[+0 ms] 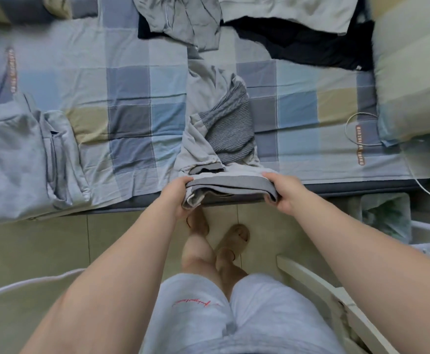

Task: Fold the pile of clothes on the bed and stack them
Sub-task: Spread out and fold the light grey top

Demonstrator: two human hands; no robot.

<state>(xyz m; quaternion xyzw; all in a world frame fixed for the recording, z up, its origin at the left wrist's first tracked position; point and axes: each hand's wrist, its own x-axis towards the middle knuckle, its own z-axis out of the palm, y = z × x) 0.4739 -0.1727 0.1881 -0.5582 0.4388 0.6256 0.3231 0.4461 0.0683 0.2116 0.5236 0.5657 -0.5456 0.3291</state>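
A light grey garment with a darker grey ribbed waistband [224,123] lies crumpled lengthways at the near edge of the checked bed [132,103]. My left hand [178,198] grips the waistband's left end and my right hand [283,190] grips its right end, holding it just past the bed's edge. A folded light blue-grey garment [22,159] rests on the bed at the left. At the far side lies an unfolded pile: a grey piece [191,21], a black piece [311,44] and a pale piece [298,8].
A pillow [413,80] sits at the bed's right end with a white cable [357,129] looped beside it. A bin with a plastic liner [385,215] stands on the tiled floor at the right, near a white frame [318,284]. My feet in slippers are below the bed edge.
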